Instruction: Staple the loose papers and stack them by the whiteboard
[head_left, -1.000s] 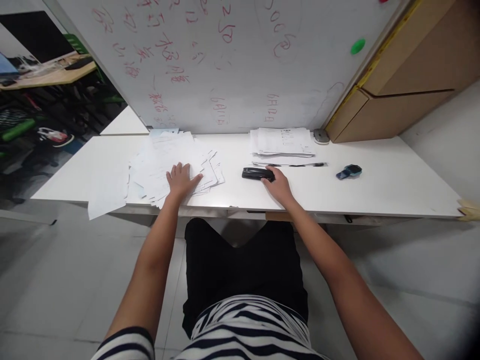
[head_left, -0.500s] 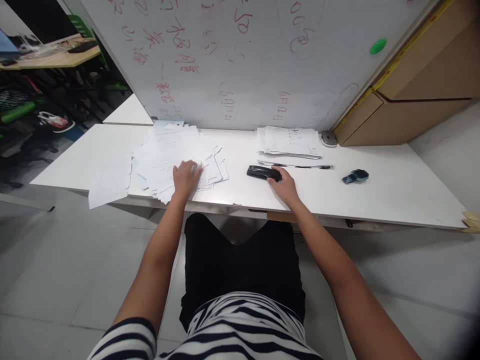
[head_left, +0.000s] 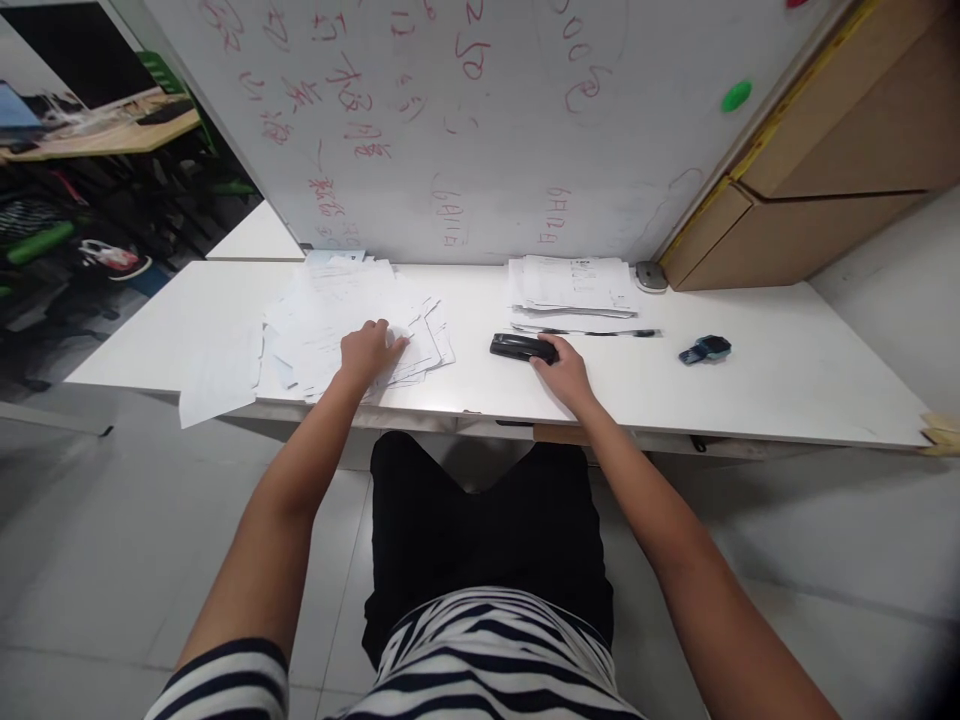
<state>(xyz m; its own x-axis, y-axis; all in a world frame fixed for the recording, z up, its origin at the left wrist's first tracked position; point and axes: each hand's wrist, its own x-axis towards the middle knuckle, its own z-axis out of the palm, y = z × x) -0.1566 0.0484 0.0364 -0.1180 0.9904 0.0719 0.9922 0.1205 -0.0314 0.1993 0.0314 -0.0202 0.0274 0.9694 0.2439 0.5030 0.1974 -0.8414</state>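
Observation:
My left hand (head_left: 367,352) rests on a loose spread of white papers (head_left: 330,315) on the left of the white table (head_left: 780,380); its fingers curl into a pinch on the top sheets. My right hand (head_left: 564,368) lies on the table with its fingers wrapped round the near end of a black stapler (head_left: 517,347). A neat stack of papers (head_left: 574,284) sits behind the stapler, with a black pen (head_left: 592,331) in front of it.
A whiteboard (head_left: 480,130) with red writing stands along the table's far edge. A small blue and black gadget (head_left: 703,349) lies to the right, a grey mouse (head_left: 649,276) by a cardboard box (head_left: 825,170). One sheet (head_left: 217,375) overhangs the front edge at left.
My left hand went from lying flat on the papers to curling its fingers on the top sheets. My right hand stays on the stapler. The view shifted slightly.

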